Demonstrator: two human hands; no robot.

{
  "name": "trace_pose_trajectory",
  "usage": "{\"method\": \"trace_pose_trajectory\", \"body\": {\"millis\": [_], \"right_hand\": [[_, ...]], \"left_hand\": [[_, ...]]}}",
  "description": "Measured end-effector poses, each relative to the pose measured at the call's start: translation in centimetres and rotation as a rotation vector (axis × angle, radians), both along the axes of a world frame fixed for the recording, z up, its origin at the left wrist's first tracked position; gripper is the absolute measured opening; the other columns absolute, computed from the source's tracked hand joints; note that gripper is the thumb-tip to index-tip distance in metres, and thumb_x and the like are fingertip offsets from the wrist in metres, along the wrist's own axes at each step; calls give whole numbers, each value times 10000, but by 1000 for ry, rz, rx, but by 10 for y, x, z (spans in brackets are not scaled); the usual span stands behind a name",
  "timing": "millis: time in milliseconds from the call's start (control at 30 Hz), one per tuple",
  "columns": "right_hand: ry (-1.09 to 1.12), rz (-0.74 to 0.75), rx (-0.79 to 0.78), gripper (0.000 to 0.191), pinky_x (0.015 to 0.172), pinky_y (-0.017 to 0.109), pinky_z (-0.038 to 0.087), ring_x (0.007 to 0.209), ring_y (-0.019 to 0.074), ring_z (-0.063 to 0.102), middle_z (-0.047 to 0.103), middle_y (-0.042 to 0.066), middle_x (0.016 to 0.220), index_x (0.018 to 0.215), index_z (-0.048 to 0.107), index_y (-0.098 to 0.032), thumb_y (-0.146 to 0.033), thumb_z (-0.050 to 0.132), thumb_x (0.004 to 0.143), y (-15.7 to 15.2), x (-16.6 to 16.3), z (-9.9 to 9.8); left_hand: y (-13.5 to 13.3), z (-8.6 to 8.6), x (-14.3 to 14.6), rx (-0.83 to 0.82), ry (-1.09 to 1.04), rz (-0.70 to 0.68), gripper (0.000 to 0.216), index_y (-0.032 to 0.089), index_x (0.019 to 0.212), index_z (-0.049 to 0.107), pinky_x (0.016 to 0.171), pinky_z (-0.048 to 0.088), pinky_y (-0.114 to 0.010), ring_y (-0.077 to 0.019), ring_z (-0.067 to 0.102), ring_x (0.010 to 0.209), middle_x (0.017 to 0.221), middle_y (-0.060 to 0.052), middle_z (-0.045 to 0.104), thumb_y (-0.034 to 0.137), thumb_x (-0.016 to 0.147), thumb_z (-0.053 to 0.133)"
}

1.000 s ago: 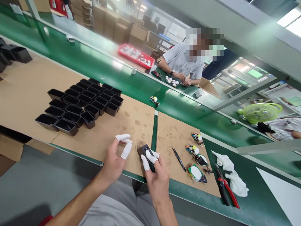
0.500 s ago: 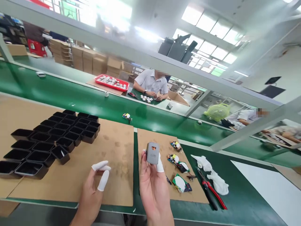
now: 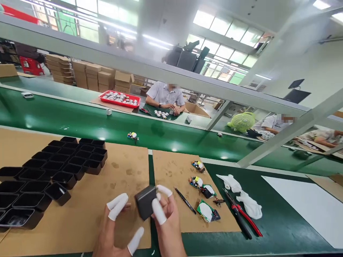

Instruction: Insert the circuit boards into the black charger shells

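Note:
My right hand (image 3: pixel 167 223) grips a small dark grey box-shaped casing (image 3: pixel 145 202) between fingertips in white finger cots. Just left of it, my left hand (image 3: pixel 115 228) has its fingers spread and holds nothing; its cot-covered fingertips are close to the casing without clearly touching it. Both hands hover over the brown cardboard sheet (image 3: pixel 88 214) at the near edge of the bench.
Several empty black casings (image 3: pixel 50 171) stand in rows at the left. Circuit boards (image 3: pixel 202 185), black tweezers (image 3: pixel 184 200), red-handled cutters (image 3: pixel 242 214) and white cloths (image 3: pixel 241 194) lie at the right. Beyond the green conveyor (image 3: pixel 80 121), a person sits by a red tray (image 3: pixel 120 98).
My right hand lowered the casing and turned it toward the left hand. My left hand closed in on it. The camera view tilted up slightly.

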State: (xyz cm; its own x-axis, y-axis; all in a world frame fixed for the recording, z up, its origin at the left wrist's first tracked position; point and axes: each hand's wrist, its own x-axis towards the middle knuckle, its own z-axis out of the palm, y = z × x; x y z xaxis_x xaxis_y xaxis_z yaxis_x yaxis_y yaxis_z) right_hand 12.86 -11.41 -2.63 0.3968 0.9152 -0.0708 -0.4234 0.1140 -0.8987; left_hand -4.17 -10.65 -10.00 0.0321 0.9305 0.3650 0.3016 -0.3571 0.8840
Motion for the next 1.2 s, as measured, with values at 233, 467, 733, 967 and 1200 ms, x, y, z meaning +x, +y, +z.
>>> {"method": "trace_pose_trajectory", "body": {"millis": [233, 467, 733, 967, 1200], "right_hand": [[-562, 11, -176, 533, 945, 318, 650, 1003, 236, 789, 827, 52, 1095, 1297, 808, -262, -467, 1013, 850, -35, 8, -21], [-672, 36, -138, 327, 865, 299, 604, 908, 204, 713, 733, 35, 986, 1013, 851, -243, -568, 862, 977, -40, 45, 18], [-855, 292, -187, 637, 631, 257, 533, 641, 144, 613, 649, -16, 700, 740, 664, -211, -763, 644, 1059, -39, 77, 27], [-1307, -83, -297, 270, 1073, 526, 490, 1168, 353, 655, 766, 176, 1178, 1114, 770, -207, -395, 577, 1120, -25, 121, 13], [-1631, -88, -280, 283, 1076, 497, 401, 1025, 297, 657, 764, 96, 1017, 929, 713, -241, -228, 504, 1120, -26, 122, -10]], "left_hand": [[14, 12, 25, 108, 369, -258, 714, 212, 1480, 640, 1052, 700, -535, -394, 773, 1322, 1426, -172, 770, 53, 784, 623], [17, 42, 44, 15, 307, -472, 559, 236, 1264, 743, 912, 698, -426, -332, 806, 1115, 1210, -114, 792, 40, 751, 636], [-2, 38, 31, -557, -84, -688, 791, 264, 1377, 786, 1138, 642, -473, -390, 762, 1307, 1386, -133, 808, 409, 653, 1068], [8, 38, 28, -777, -422, -509, 776, 175, 1195, 819, 917, 724, -488, -357, 842, 980, 1078, -172, 857, 773, 724, 968], [11, 52, 15, -601, -262, -230, 698, 185, 1140, 810, 998, 727, -448, -348, 854, 1091, 1026, -128, 871, 710, 717, 993]]}}
